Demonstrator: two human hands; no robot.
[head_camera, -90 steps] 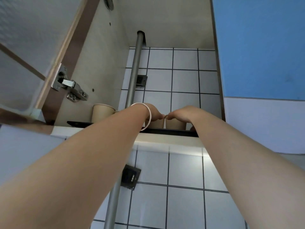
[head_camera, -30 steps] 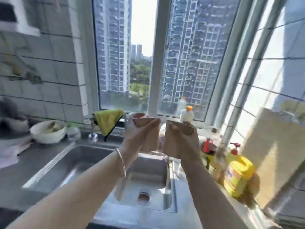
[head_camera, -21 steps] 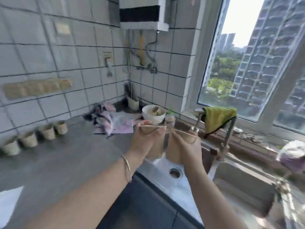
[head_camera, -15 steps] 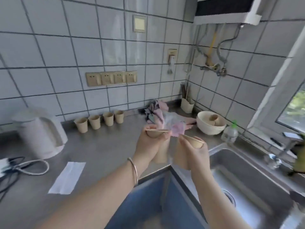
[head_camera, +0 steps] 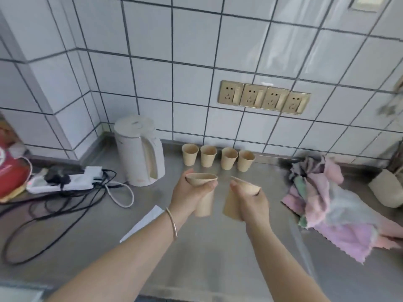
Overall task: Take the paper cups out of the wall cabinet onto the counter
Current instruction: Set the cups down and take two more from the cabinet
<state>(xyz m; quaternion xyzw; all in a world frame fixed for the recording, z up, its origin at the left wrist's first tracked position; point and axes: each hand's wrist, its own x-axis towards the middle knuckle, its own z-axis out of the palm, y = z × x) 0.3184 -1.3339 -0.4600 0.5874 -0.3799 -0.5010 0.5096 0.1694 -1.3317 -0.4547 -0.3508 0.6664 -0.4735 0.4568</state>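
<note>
Paper cups, one (head_camera: 204,194) gripped by the left hand (head_camera: 189,198) and one (head_camera: 234,200) by the right hand (head_camera: 253,203), have come from the wall cabinet to above the counter (head_camera: 218,253), with four cups (head_camera: 218,156) waiting at 12 o'clock, so setting down seems next.

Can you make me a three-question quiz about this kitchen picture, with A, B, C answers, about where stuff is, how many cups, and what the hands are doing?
1. Where is the white kettle?
A. left of the cup row
B. right of the cloths
C. in a hand

2. How many paper cups stand in the row by the wall?
A. two
B. four
C. six

3. What is the left hand doing?
A. resting flat
B. gripping a paper cup
C. pulling a cable

Answers:
1 A, the kettle stands left of the row.
2 B, four cups stand side by side.
3 B, its fingers wrap a cup; the right hand grips another cup.
</note>
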